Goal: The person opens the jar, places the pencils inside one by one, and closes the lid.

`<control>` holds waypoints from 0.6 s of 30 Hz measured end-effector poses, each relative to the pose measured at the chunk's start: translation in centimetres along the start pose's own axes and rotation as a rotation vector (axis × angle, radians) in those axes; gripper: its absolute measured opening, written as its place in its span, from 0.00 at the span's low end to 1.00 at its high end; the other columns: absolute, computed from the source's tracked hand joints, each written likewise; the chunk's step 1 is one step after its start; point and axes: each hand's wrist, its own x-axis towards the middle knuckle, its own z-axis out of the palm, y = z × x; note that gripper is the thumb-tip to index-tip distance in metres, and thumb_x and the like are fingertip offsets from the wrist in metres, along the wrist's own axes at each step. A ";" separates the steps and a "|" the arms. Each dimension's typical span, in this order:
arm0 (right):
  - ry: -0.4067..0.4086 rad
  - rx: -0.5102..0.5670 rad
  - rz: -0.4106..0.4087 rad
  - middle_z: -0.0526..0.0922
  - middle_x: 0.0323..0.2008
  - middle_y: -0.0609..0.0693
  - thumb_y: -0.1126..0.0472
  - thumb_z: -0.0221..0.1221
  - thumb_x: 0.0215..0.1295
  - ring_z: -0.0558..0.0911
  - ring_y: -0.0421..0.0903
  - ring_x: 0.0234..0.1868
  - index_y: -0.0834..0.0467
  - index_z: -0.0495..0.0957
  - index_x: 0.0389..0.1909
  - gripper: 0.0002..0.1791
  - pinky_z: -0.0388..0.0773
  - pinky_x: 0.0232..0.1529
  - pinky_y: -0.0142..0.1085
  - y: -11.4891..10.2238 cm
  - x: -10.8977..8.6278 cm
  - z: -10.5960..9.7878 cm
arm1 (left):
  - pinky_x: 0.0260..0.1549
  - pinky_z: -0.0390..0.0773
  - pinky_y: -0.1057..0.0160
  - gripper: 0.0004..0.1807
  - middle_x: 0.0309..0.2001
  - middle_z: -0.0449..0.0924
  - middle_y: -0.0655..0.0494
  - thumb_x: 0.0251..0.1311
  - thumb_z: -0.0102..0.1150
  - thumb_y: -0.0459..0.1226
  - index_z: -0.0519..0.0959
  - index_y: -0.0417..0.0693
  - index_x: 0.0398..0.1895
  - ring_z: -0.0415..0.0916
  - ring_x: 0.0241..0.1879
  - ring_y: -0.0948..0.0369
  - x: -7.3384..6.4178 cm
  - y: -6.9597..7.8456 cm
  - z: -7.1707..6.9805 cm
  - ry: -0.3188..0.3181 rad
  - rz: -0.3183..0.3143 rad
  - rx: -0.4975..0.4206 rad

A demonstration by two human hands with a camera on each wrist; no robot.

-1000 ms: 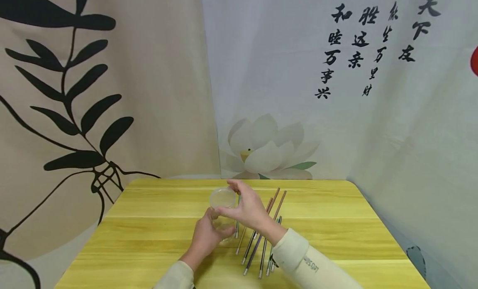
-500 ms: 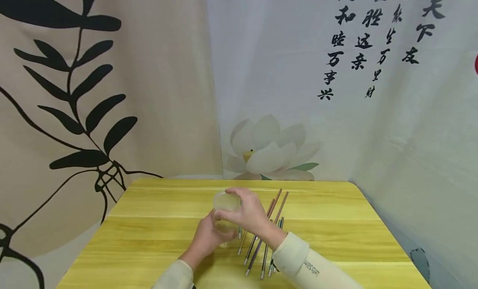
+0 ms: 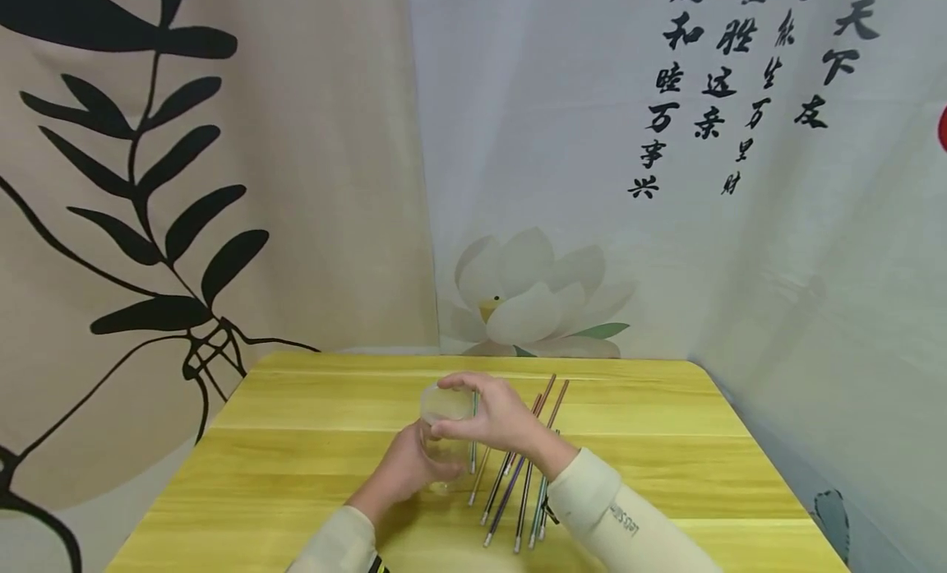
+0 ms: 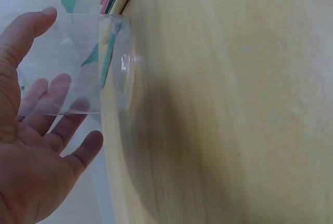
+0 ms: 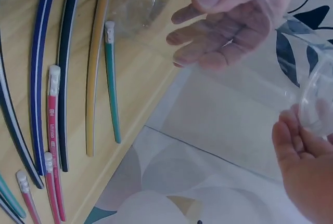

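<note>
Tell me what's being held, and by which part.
A clear container: the left hand holds its side, the right hand its round top end.

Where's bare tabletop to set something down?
Left of the left hand, to the left edge of the table; right of the pencils and right sleeve, to the right edge. Crowded: the middle, where left hand and right hand hold the clear container beside the pencils.

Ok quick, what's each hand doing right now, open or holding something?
Left hand: holding the clear container around its body.
Right hand: holding the same container at its top end.
</note>
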 end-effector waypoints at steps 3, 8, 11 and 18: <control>0.024 -0.057 -0.033 0.83 0.68 0.48 0.40 0.77 0.59 0.81 0.50 0.68 0.49 0.81 0.67 0.37 0.83 0.67 0.51 -0.1 -0.2 0.0 | 0.61 0.85 0.40 0.50 0.68 0.81 0.45 0.49 0.86 0.43 0.69 0.46 0.75 0.83 0.59 0.45 -0.1 0.2 0.0 -0.007 0.000 0.017; 0.110 -0.143 -0.041 0.82 0.65 0.49 0.37 0.77 0.57 0.81 0.50 0.65 0.48 0.82 0.64 0.36 0.83 0.61 0.49 -0.3 -0.5 0.3 | 0.59 0.87 0.44 0.54 0.67 0.81 0.44 0.48 0.86 0.42 0.66 0.46 0.78 0.86 0.54 0.52 -0.1 0.3 0.2 -0.008 -0.004 -0.003; 0.102 -0.123 -0.041 0.83 0.66 0.48 0.39 0.75 0.60 0.81 0.47 0.63 0.48 0.80 0.67 0.36 0.83 0.60 0.45 -0.4 -0.4 0.0 | 0.59 0.87 0.44 0.53 0.68 0.81 0.42 0.47 0.87 0.41 0.68 0.47 0.77 0.87 0.52 0.53 -0.1 0.3 0.2 -0.003 -0.015 -0.026; -0.026 -0.075 -0.067 0.81 0.69 0.47 0.44 0.72 0.66 0.80 0.48 0.64 0.49 0.73 0.76 0.39 0.83 0.64 0.47 -0.3 -0.5 -1.0 | 0.65 0.81 0.36 0.49 0.67 0.82 0.46 0.47 0.87 0.42 0.72 0.48 0.73 0.82 0.62 0.46 0.0 0.0 0.4 0.020 -0.017 -0.005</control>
